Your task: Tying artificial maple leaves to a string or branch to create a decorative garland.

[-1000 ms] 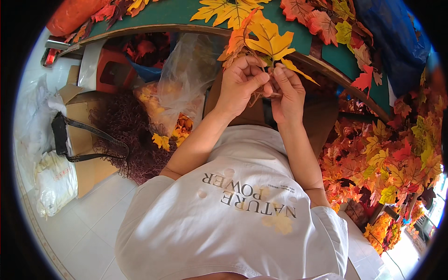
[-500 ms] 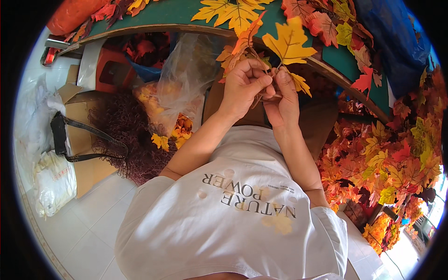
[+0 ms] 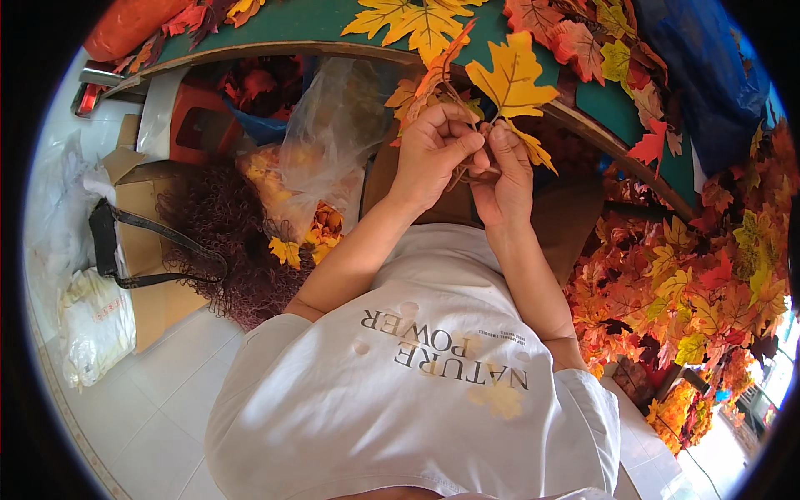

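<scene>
Close together in front of the table's edge, my two hands work at the stem of a yellow artificial maple leaf. My right hand is closed, thumb and fingers pinching that leaf's thin stem just below the blade. My left hand is closed on a thin brown vine stem, its thumb tip nearly touching the right fingers. An orange leaf rises behind the left fingers, and another yellow leaf hangs beside the right hand. The spot where the stems meet is mostly hidden by my fingers.
Loose leaves lie on the green table. Heaped red and orange leaf garlands fill the right side. Left are a cardboard box, a dark curly bundle, a clear plastic bag and a red stool.
The upright yellow leaf has shifted slightly left and tilted, and my right fingertips have moved a little on its stem. My left hand has hardly moved.
</scene>
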A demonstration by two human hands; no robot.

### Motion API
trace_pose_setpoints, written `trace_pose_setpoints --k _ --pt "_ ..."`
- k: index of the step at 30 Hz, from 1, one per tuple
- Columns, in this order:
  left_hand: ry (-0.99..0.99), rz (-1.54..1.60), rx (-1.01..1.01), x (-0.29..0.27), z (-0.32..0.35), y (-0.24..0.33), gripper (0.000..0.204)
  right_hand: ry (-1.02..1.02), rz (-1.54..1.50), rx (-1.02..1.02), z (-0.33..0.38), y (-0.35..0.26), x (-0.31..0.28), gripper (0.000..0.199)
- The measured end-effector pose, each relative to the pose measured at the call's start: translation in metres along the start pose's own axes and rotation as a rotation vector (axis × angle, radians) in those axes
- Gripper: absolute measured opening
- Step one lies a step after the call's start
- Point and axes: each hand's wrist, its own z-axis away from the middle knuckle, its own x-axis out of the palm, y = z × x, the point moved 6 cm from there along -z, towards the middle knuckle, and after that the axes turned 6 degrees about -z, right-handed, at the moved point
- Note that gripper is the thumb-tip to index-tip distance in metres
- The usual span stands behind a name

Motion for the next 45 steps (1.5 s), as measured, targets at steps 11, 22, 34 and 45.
trace_pose_setpoints --k 11,22,34,45 --pt "0.004 -0.017 -0.012 -0.001 -0.001 -0.001 0.02 0.019 -0.007 -0.014 -0.002 0.001 -0.005 0.01" --pt "0.067 -0.081 0.113 -0.004 0.001 0.002 0.013 -0.145 0.266 -0.115 0.002 -0.001 0.008 0.007" --pt "0.37 -0.185 0.13 -0.037 -0.003 -0.003 0.011 -0.662 1.282 -0.249 0.039 -0.028 0.018 0.027" --pt "0.381 0.086 -0.106 -0.05 -0.012 -0.025 0.017 -0.66 1.786 -0.341 0.048 -0.061 -0.003 0.036"
